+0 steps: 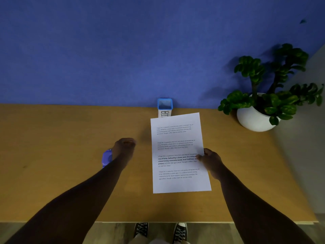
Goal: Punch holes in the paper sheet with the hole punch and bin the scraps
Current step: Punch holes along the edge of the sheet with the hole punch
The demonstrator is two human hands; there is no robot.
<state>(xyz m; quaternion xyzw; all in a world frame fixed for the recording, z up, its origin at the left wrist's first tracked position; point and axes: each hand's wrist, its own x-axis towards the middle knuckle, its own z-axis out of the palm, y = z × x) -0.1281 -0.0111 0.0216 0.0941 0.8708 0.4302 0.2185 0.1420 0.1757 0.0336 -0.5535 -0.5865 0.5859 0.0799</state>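
Note:
A white printed paper sheet (pixel 177 152) hangs a little above the wooden desk (pixel 61 155), right of centre. My right hand (pixel 210 161) pinches its right edge, thumb on top of the text. My left hand (pixel 124 147) hovers over the desk left of the sheet, fingers curled in with nothing seen in them. A purple hole punch (pixel 107 157) lies on the desk just left of my left wrist, partly hidden by the forearm. A small bin (pixel 165 106) with a blue rim stands at the back, against the wall, its front partly covered by the sheet's top edge.
A green plant in a white round pot (pixel 255 118) stands at the back right of the desk. A blue wall (pixel 123 50) rises right behind the desk. The desk's front edge runs above my shoes (pixel 179 231).

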